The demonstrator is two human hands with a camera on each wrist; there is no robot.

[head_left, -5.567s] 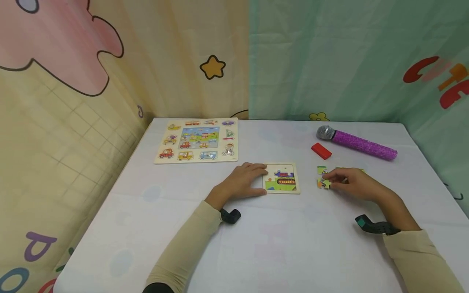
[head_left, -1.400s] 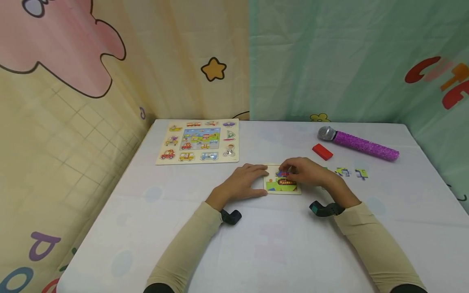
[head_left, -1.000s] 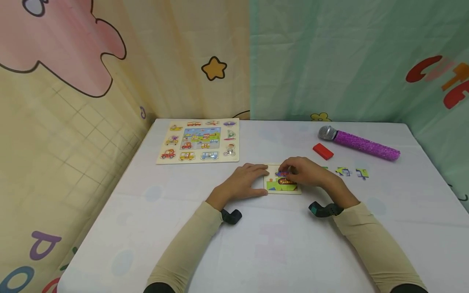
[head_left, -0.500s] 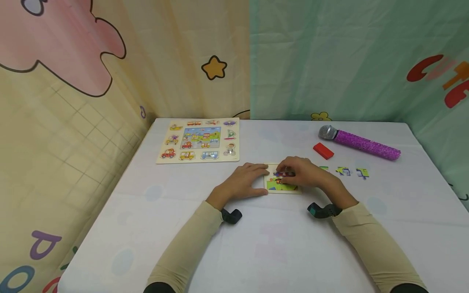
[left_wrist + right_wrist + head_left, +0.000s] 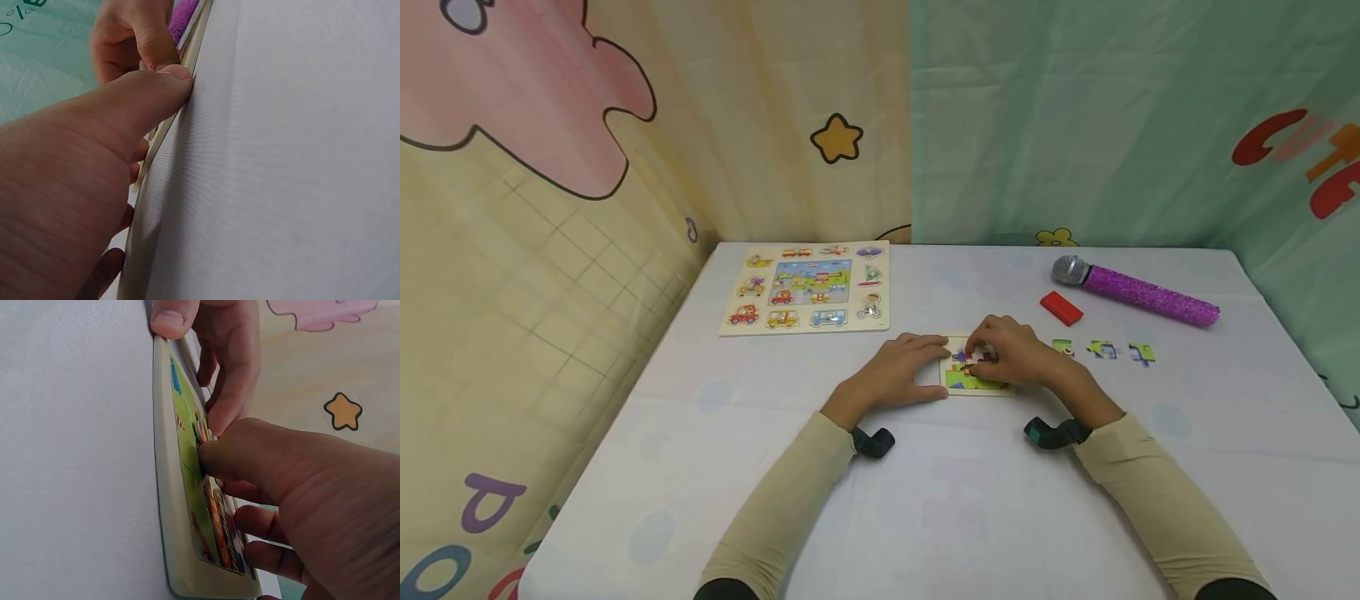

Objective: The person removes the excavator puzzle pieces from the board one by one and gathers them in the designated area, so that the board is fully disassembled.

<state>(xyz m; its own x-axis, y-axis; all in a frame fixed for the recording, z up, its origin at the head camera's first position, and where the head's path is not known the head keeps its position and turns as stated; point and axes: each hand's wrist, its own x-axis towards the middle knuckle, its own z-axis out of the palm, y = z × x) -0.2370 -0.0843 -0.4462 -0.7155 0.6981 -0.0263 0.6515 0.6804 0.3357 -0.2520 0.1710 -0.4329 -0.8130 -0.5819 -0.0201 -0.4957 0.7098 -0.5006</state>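
A small wooden puzzle board (image 5: 973, 383) with a vehicle picture lies on the table, its light rim (image 5: 167, 487) seen edge-on in the right wrist view. My left hand (image 5: 891, 372) rests at its left edge, fingers extended; the thumb (image 5: 178, 78) touches the near corner in the left wrist view. Over the board's upper part, my right hand (image 5: 1018, 354) pinches a small puzzle piece (image 5: 202, 431) beside the thumb (image 5: 215, 456). The right fingers partly hide this piece and the picture. Loose puzzle pieces (image 5: 1102, 350) lie right of the right hand.
A larger picture board (image 5: 810, 283) lies at the back left. At the back right are a red block (image 5: 1062, 308) and a purple microphone (image 5: 1150, 296). Printed curtains (image 5: 1045, 125) stand behind the white table (image 5: 962, 500).
From the loose pieces on the right, my right hand has moved left to the board; over the last second it has shifted slightly further left. My left hand has stayed at the board's edge.
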